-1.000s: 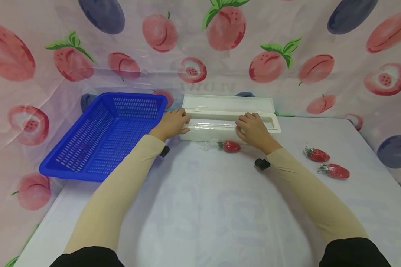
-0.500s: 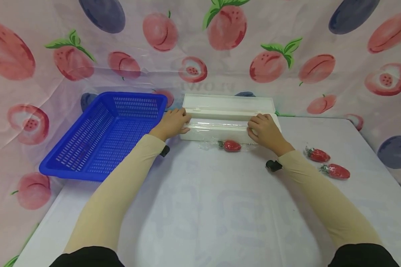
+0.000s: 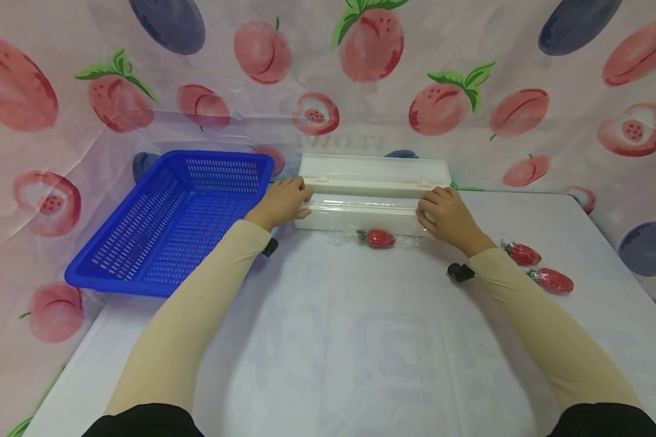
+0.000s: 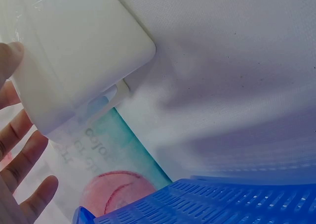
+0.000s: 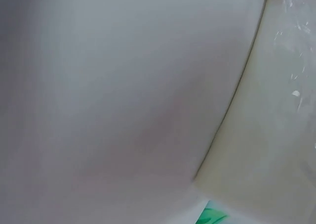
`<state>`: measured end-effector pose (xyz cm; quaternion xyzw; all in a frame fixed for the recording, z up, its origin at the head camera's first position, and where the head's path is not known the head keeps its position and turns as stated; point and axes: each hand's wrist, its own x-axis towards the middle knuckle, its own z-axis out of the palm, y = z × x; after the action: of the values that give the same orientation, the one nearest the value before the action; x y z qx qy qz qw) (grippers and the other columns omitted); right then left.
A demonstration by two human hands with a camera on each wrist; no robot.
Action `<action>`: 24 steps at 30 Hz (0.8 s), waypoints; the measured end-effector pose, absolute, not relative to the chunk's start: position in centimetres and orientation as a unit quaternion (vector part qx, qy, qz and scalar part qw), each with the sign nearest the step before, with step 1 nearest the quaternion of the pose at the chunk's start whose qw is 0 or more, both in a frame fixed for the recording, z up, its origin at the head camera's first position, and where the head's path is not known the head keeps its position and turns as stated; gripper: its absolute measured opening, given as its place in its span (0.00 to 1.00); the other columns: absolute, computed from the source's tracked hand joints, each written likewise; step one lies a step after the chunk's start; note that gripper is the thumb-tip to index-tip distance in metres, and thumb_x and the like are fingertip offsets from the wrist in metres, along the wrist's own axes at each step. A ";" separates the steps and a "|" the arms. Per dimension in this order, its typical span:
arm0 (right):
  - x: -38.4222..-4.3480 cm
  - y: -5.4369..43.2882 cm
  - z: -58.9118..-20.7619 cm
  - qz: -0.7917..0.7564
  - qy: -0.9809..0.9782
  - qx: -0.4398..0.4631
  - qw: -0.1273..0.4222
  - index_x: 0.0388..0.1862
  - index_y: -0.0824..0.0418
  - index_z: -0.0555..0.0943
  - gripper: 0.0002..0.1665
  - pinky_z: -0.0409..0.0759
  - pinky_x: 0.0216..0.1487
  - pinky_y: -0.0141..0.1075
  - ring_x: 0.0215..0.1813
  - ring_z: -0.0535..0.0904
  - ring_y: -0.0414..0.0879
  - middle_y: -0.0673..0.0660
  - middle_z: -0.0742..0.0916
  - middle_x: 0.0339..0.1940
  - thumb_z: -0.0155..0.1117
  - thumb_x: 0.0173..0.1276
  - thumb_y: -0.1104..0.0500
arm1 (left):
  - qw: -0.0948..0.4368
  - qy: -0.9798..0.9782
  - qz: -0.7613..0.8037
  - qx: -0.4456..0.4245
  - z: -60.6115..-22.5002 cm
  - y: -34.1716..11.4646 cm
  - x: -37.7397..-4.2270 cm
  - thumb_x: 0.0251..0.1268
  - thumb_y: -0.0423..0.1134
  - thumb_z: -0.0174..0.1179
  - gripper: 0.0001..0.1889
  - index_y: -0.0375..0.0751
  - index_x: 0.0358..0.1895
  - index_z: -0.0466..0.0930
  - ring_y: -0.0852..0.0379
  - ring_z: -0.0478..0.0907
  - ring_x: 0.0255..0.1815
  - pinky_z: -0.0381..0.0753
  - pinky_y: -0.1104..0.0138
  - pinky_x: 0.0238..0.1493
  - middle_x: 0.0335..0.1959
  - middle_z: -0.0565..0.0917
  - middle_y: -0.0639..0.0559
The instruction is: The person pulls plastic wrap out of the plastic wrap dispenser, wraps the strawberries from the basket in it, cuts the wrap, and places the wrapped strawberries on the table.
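A long white cling film dispenser [image 3: 361, 220] stands at the back of the table, its lid [image 3: 374, 171] raised. My left hand [image 3: 284, 200] grips the dispenser's left end, thumb on its front and fingers over the end, as the left wrist view shows. At its right part, the curled fingers of my right hand [image 3: 447, 217] hold the front top edge; what lies under the fingertips is hidden. Clear film hangs over the front, and a red strawberry-like fruit [image 3: 379, 238] with green leaves lies on it. Only the dispenser's front wall [image 5: 261, 135] and the table show in the right wrist view.
A blue plastic basket [image 3: 142, 282] with slotted sides stands left of the dispenser. Two film-wrapped red fruits, a farther one [image 3: 525, 254] and a nearer one [image 3: 554, 281], lie on the right beside my forearm. A fruit-printed cloth [image 3: 361, 109] hangs behind the white table [image 3: 361, 340].
My right hand has slid rightward along the dispenser's front edge, uncovering more of the film and edge behind it. My left hand has stayed at the left end.
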<state>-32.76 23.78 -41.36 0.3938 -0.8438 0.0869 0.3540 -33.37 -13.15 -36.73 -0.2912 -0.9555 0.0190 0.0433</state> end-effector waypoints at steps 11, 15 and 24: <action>-32.0 26.4 -41.4 0.105 -0.842 0.376 0.373 0.23 0.66 0.76 0.05 0.70 0.44 0.54 0.38 0.75 0.58 0.62 0.82 0.29 0.64 0.54 0.68 | 0.048 -0.954 0.018 -0.294 -36.5 -13.2 -33.1 0.65 0.48 0.57 0.12 0.43 0.42 0.73 0.45 0.71 0.50 0.69 0.53 0.53 0.47 0.74 0.44; -31.8 26.9 -41.4 0.108 -0.846 0.370 0.368 0.23 0.65 0.77 0.05 0.70 0.46 0.55 0.39 0.75 0.58 0.62 0.82 0.29 0.65 0.54 0.68 | 0.047 -0.954 0.015 -0.295 -36.5 -13.1 -33.0 0.65 0.47 0.57 0.12 0.43 0.42 0.73 0.45 0.71 0.50 0.69 0.53 0.53 0.47 0.74 0.44; -31.7 27.7 -41.5 0.104 -0.845 0.363 0.378 0.22 0.65 0.75 0.05 0.70 0.44 0.56 0.39 0.75 0.59 0.62 0.81 0.28 0.63 0.52 0.68 | 0.050 -0.954 0.018 -0.296 -36.6 -13.2 -33.2 0.65 0.48 0.57 0.12 0.44 0.43 0.73 0.45 0.71 0.50 0.69 0.52 0.54 0.47 0.74 0.44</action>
<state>-31.74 27.75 -41.49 0.3633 -0.8451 0.1036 0.3782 -33.19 -13.21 -36.64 -0.2957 -0.9538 0.0182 0.0499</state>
